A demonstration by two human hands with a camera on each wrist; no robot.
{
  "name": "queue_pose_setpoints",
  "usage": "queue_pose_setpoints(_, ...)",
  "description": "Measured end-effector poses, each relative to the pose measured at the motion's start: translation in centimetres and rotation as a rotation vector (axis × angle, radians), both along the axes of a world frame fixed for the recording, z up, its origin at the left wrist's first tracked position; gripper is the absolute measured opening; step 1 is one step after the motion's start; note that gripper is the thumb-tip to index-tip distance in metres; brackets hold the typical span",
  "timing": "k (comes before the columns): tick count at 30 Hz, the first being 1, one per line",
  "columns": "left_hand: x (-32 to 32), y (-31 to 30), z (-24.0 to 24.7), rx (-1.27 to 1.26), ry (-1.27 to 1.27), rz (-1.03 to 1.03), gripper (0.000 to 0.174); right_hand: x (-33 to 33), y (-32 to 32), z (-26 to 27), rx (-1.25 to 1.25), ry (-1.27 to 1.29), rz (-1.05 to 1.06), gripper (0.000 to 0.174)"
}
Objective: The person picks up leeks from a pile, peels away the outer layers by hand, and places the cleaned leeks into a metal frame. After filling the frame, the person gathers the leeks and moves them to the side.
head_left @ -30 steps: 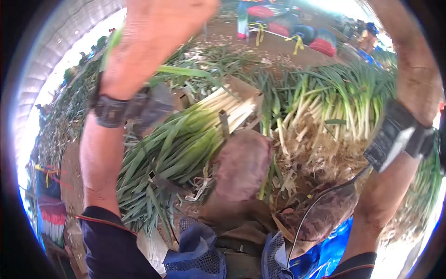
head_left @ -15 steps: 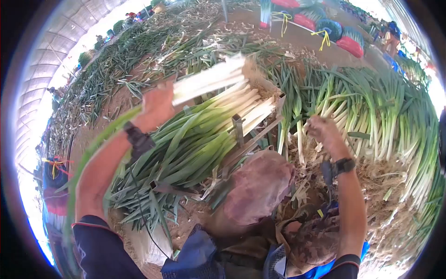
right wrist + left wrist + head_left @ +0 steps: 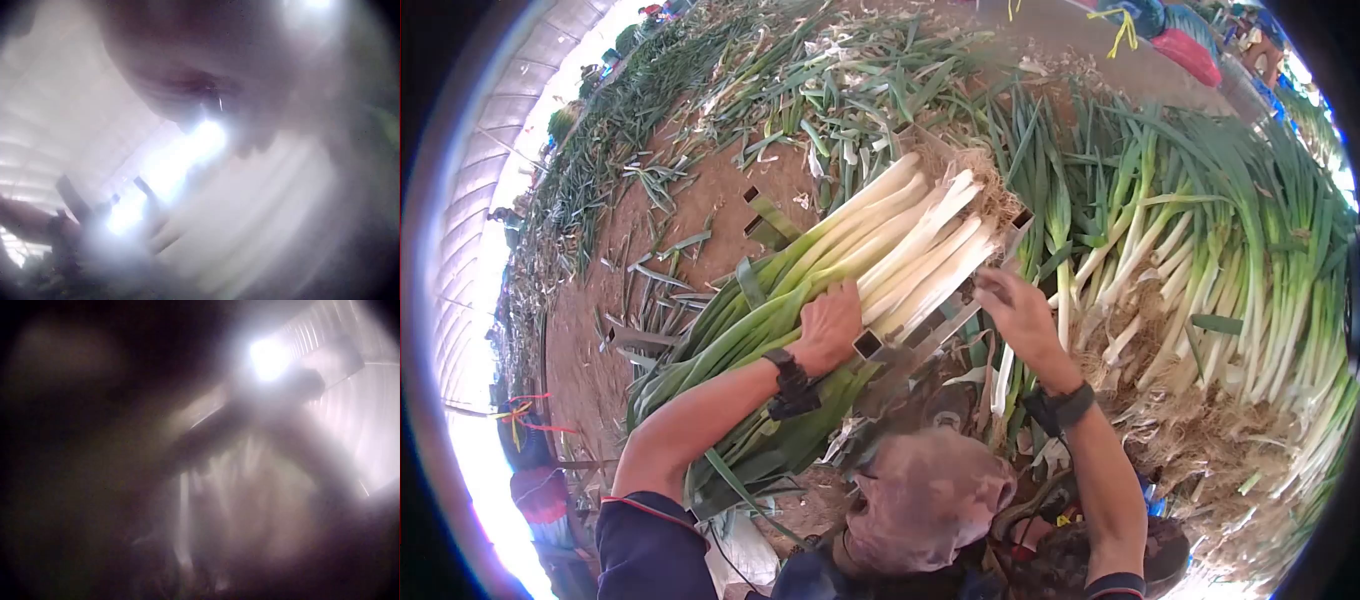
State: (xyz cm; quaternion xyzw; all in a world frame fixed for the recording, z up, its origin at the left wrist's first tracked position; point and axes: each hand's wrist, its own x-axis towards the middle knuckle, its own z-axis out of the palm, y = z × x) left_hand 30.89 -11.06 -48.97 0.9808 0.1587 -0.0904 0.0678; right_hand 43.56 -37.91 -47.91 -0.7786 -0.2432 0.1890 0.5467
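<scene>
A thick bundle of long green onions (image 3: 900, 240) lies slantwise in a metal rack (image 3: 955, 328), white stalks and roots toward the upper right. My left hand (image 3: 832, 322) lies over the bundle where white turns to green, its fingers curled around some stalks. Beside the rack's right edge, close to the white stalks, is my right hand (image 3: 1022, 325), fingers loosely bent and nothing visible in them. The left wrist view is dark and blurred. Pale stalks (image 3: 269, 206) show hazily below the fingers in the right wrist view.
A large heap of green onions (image 3: 1180, 250) with tangled roots fills the right side. Cut leaves (image 3: 840, 90) litter the ground behind the rack. Upright square posts, one near the left hand (image 3: 869, 345), stand at the rack's sides. Netted red-and-green bundles (image 3: 1185, 55) lie at the far right.
The left hand has brought a raised handful of green onions down onto the bundle in the rack. My right hand, lifted high earlier, has come down and left to the rack's edge.
</scene>
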Motion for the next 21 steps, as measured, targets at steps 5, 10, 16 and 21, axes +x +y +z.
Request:
queue_pose_setpoints(5, -0.1, 0.1, 0.7, -0.016, 0.057, -0.042, 0.074, 2.7, 9.9, 0.1, -0.216, -0.752, 0.174, 0.049)
queue_pose_setpoints(10, -3.7, 0.1, 6.7, -0.279, 0.067, -0.114, 0.076, 2.5, 11.4, -2.3, -0.589, -0.707, 0.203, 0.054)
queue_pose_setpoints(16, -7.6, 4.4, 6.2, -0.085, 0.177, -0.641, 0.063, 0.9, 11.5, -5.9, -0.517, -0.649, 0.056, 0.049)
queue_pose_setpoints(21, -7.4, 3.6, 6.2, -0.025, 0.172, -0.642, 0.062, 1.4, 12.6, -4.8, -0.553, -0.533, 0.042, 0.055)
